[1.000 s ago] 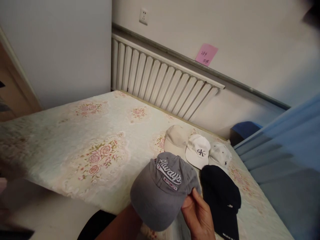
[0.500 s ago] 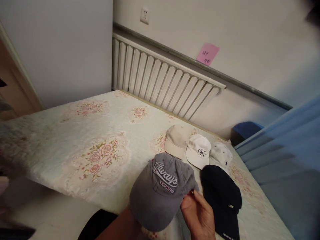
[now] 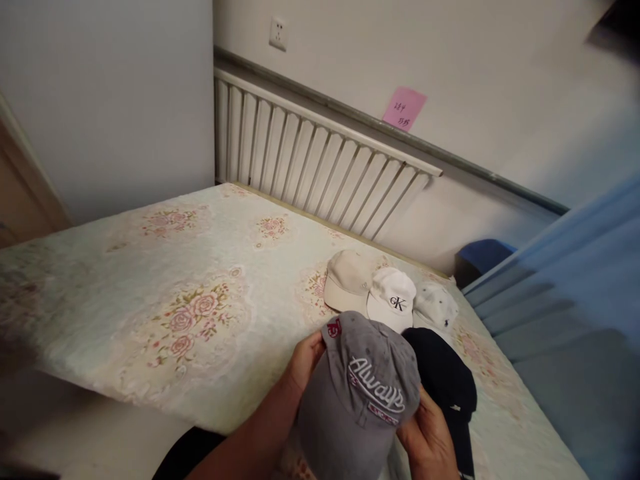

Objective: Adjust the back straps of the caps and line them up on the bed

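Observation:
A grey baseball cap (image 3: 350, 387) with white "Always" lettering is held between my two hands, its brim pointing down toward me. My left hand (image 3: 306, 357) grips the crown's left edge, with part of its fingers behind the cap. On the right side, my right hand (image 3: 430, 433) pinches the cap's lower edge. Just beyond it lies a black cap (image 3: 445, 373), partly covered by the grey one and my right hand. Behind these, a beige cap (image 3: 347, 277), a white cap with a "CK"-like logo (image 3: 393, 293) and an off-white cap (image 3: 435, 307) sit side by side.
The caps lie on a flowered bedspread (image 3: 260, 280). A radiator (image 3: 310, 160) runs along the wall behind it. A blue curtain (image 3: 570, 320) hangs at the right, with a dark blue object (image 3: 483, 260) beside it. Something black (image 3: 187, 453) shows at the bottom edge.
The grey cap has shifted right and lower in view and turned slightly. My left hand, earlier hidden beneath the cap, now shows at its left edge. The camera view has moved slightly.

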Demonstrator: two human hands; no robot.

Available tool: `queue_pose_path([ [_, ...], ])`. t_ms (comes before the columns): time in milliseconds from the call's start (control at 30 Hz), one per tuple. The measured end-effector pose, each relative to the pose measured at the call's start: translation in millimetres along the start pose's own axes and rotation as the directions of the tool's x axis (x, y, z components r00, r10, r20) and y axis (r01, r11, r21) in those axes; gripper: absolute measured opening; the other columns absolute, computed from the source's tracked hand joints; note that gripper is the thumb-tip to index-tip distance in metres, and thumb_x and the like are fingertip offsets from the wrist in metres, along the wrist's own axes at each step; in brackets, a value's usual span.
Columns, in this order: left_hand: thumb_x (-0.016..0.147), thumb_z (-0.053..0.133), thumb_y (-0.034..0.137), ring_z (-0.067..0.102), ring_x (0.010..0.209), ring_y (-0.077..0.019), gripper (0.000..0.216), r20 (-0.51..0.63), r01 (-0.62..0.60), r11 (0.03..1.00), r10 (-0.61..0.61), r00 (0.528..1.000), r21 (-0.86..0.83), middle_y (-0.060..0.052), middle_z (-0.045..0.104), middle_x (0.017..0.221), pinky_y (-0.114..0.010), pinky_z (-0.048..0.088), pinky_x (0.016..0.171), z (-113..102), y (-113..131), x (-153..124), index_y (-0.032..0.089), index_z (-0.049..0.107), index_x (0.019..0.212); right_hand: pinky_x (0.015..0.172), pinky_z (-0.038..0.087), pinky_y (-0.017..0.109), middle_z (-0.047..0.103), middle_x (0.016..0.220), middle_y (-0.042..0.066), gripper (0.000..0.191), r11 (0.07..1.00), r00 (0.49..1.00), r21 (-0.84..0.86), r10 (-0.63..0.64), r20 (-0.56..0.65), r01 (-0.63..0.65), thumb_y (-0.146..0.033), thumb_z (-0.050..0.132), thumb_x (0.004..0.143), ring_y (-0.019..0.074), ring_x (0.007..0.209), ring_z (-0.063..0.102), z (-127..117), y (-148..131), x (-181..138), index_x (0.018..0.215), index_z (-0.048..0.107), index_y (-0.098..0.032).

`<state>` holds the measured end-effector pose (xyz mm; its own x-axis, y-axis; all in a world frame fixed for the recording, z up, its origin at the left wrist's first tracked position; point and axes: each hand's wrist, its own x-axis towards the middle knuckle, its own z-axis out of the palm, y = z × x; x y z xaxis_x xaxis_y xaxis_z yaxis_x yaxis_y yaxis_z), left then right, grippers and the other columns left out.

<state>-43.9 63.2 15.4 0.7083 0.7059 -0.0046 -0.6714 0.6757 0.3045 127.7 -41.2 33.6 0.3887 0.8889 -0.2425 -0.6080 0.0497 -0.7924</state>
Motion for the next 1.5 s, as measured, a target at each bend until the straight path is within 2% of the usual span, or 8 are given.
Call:
queue_pose_path([
  [167,0.087,0.044,0.05,0.058,0.11,-0.0293,0.051,0.057,-0.077,0.997,0.076,0.995,0.004,-0.012,0.069,0.106,-0.044,0.035,0.101,0,4,-2,0.01,0.062,0.113,0.093,0.05,0.041,0.075,0.094,0.002,0.033,1.0,0.999,-0.016,0.007,-0.053,-0.008,-0.011,0.075,0.057,0.027,0.107,0.063,-25,1,6,0.087,0.072,-0.024],
  [400,0.076,0.064,0.018,0.068,0.082,-0.0251,0.03,0.042,0.049,0.976,-0.059,0.997,0.213,-0.012,0.073,0.09,-0.038,0.047,0.086,-16,0,-3,0.01,0.066,0.105,0.095,0.049,0.046,0.076,0.093,0.003,0.027,0.991,0.989,0.063,0.119,-0.083,-0.114,-0.02,0.075,0.065,0.0274,0.109,0.062,-41,-4,25,0.091,0.072,-0.024],
  [533,0.08,0.062,0.023,0.068,0.084,-0.0253,0.027,0.018,0.08,0.967,-0.087,0.996,0.242,-0.013,0.073,0.088,-0.037,0.047,0.085,-21,4,0,0.01,0.068,0.103,0.097,0.048,0.045,0.076,0.09,0.003,0.019,0.987,0.989,0.103,0.133,-0.071,-0.126,-0.033,0.075,0.068,0.0268,0.11,0.061,-40,-6,21,0.085,0.074,-0.025],
  [667,0.086,0.053,0.037,0.065,0.095,-0.0275,0.035,-0.056,0.171,0.964,-0.163,0.985,0.204,-0.013,0.073,0.09,-0.039,0.045,0.089,-15,9,1,0.01,0.068,0.101,0.094,0.049,0.044,0.075,0.095,0.005,0.025,0.988,0.989,0.062,0.146,-0.024,-0.144,-0.04,0.073,0.069,0.0274,0.109,0.061,-37,-4,18,0.088,0.074,-0.024],
  [833,0.081,0.06,0.021,0.062,0.103,-0.0279,0.031,-0.012,0.03,0.975,-0.028,1.0,0.221,-0.012,0.07,0.103,-0.039,0.043,0.092,-16,15,6,0.012,0.064,0.111,0.093,0.05,0.041,0.074,0.1,0.004,0.04,0.996,0.995,-0.014,0.089,0.038,-0.089,-0.021,0.077,0.064,0.0266,0.105,0.063,-27,-2,22,0.103,0.07,-0.026],
  [1000,0.074,0.063,0.013,0.058,0.109,-0.0302,0.045,0.055,-0.004,0.969,-0.01,0.998,0.246,-0.013,0.065,0.116,-0.041,0.041,0.095,-23,19,19,0.016,0.059,0.119,0.087,0.052,0.04,0.074,0.099,0.004,0.051,0.995,0.99,-0.08,0.067,0.12,-0.058,-0.01,0.077,0.058,0.0269,0.097,0.067,-10,-4,37,0.105,0.069,-0.027],
  [1200,0.072,0.064,0.011,0.057,0.11,-0.0308,0.05,0.037,-0.045,0.959,0.036,0.999,0.278,-0.011,0.065,0.116,-0.04,0.042,0.094,-25,20,33,0.018,0.059,0.121,0.08,0.054,0.036,0.074,0.101,0.005,0.058,0.989,0.982,-0.142,-0.002,0.191,0.03,-0.008,0.073,0.06,0.0258,0.092,0.068,-7,-5,76,0.114,0.063,-0.027],
  [1500,0.07,0.064,0.011,0.056,0.113,-0.0291,0.051,-0.006,-0.05,0.954,0.054,0.999,0.295,-0.009,0.063,0.12,-0.038,0.043,0.093,-35,18,52,0.02,0.059,0.12,0.08,0.055,0.037,0.075,0.097,0.006,0.061,0.979,0.98,-0.204,0.022,0.199,0.019,-0.007,0.07,0.055,0.0268,0.089,0.069,-12,-5,124,0.114,0.064,-0.023],
])
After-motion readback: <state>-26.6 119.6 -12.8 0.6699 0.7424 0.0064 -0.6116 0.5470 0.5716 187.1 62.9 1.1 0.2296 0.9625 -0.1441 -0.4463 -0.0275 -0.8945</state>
